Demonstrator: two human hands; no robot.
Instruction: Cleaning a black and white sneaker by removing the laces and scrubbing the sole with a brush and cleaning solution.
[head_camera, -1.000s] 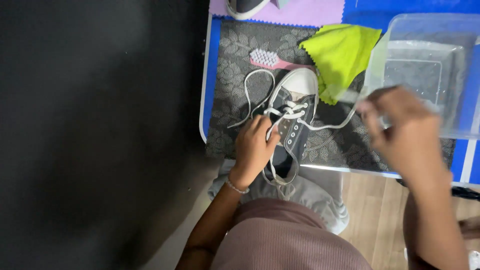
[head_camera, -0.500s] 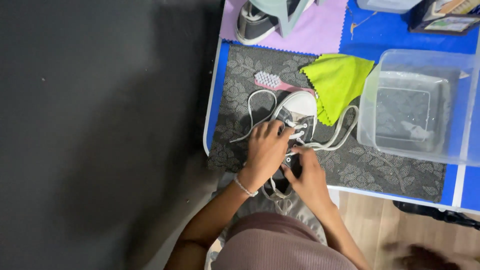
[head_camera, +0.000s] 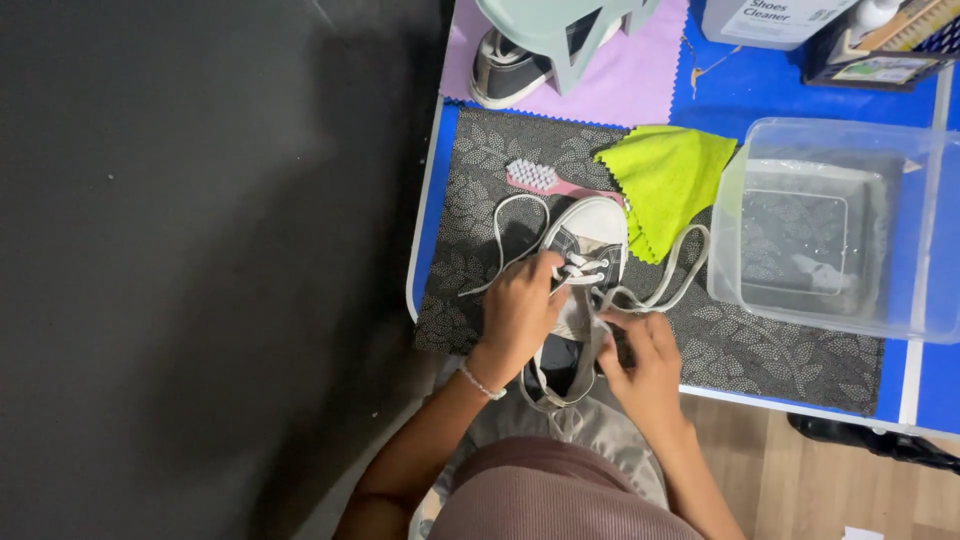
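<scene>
The left hand (head_camera: 520, 312) lies curled over the left side of the shoe (head_camera: 582, 262), fingers pinched at the crossed laces (head_camera: 578, 270) near the toe, which steadies the shoe as well. The right hand (head_camera: 645, 358) is closed on a lace strand at the shoe's right side, near the tongue; the rest of that lace loops out to the right. The shoe lies toe away on a patterned mat (head_camera: 780, 350) at the near edge of the table. Just beyond the toe lie a pink brush (head_camera: 545, 180) and a green cloth (head_camera: 668, 182), within reach. To the right stands a clear tub (head_camera: 835, 230) with a little water. Far off, a second shoe (head_camera: 505, 75) sits under a pale stool (head_camera: 560, 30).
</scene>
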